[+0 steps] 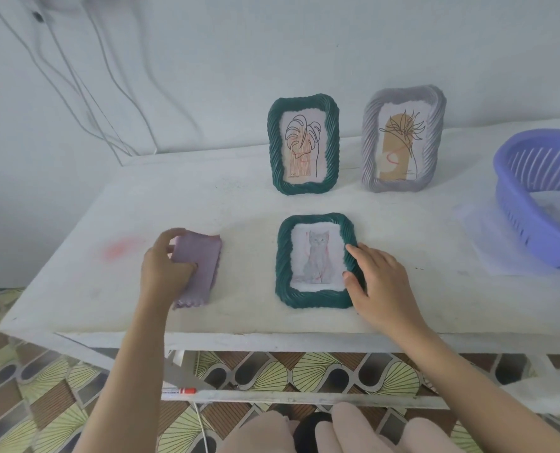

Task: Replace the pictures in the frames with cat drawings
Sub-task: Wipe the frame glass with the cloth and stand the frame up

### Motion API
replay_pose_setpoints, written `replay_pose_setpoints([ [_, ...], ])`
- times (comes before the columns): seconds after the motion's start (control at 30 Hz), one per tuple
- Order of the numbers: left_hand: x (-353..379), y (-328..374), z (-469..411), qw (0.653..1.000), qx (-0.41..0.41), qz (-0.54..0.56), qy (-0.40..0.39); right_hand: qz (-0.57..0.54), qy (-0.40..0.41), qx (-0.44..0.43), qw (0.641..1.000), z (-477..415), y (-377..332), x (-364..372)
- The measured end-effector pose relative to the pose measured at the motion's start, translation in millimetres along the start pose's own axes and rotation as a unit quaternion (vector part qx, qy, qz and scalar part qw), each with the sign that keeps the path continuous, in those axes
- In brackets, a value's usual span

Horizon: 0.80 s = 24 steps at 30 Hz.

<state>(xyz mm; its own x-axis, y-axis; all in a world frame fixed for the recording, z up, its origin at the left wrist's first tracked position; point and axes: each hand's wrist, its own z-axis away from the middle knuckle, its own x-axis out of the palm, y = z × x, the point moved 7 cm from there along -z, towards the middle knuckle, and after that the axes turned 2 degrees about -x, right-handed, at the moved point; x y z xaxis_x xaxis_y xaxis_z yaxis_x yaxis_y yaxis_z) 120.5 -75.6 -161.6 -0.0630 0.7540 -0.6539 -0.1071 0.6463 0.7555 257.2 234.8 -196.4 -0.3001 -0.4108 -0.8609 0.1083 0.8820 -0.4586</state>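
A green frame (pixel 316 297) lies flat near the table's front edge with a grey cat drawing (pixel 318 258) in it. My right hand (pixel 375 282) grips this frame's right side, thumb and fingers on the rim. My left hand (pixel 166 269) holds a folded lilac cloth (pixel 200 266) against the table, left of the frame. Behind, a second green frame (pixel 303 143) stands upright with a leaf line drawing. To its right stands a grey-lilac frame (pixel 403 138) with a plant drawing.
A purple slotted basket (pixel 540 197) sits at the table's right edge on a white sheet (pixel 481 243). A pink smear (pixel 121 248) marks the white table (pixel 239 204) at left. White cables (pixel 86 93) hang on the wall. A marker (pixel 179 391) lies on the lower shelf.
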Motion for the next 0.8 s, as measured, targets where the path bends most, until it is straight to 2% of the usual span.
replay_pose_setpoints([
  [0.2,11.6,9.8,8.8,0.977,-0.032,0.129,-0.165,-0.013,0.001,-0.001,1.000,-0.6,2.4,0.2],
  [0.33,20.4,35.2,26.0,0.952,-0.005,0.220,-0.214,-0.053,0.024,-0.007,0.998,0.9,-2.9,-6.5],
  [0.4,27.2,54.5,36.5,0.930,0.010,0.275,-0.245,-0.115,0.040,-0.023,0.992,3.5,-13.6,-14.7],
  [0.5,44.2,87.0,55.7,0.889,0.038,0.348,-0.295,-0.285,0.025,-0.033,0.958,5.8,-37.8,-27.4],
  [0.6,68.0,111.9,76.3,0.846,0.050,0.415,-0.330,-0.474,0.001,-0.009,0.881,1.2,-56.4,-33.9],
  [0.67,82.8,121.3,87.4,0.834,0.052,0.429,-0.344,-0.530,0.013,-0.014,0.848,-2.7,-60.9,-38.1],
  [0.73,92.8,125.7,92.7,0.830,0.058,0.432,-0.347,-0.532,0.035,-0.013,0.846,-5.6,-59.2,-41.8],
  [0.8,96.1,122.0,90.6,0.850,0.079,0.408,-0.323,-0.504,0.052,-0.007,0.862,-7.7,-52.0,-44.0],
])
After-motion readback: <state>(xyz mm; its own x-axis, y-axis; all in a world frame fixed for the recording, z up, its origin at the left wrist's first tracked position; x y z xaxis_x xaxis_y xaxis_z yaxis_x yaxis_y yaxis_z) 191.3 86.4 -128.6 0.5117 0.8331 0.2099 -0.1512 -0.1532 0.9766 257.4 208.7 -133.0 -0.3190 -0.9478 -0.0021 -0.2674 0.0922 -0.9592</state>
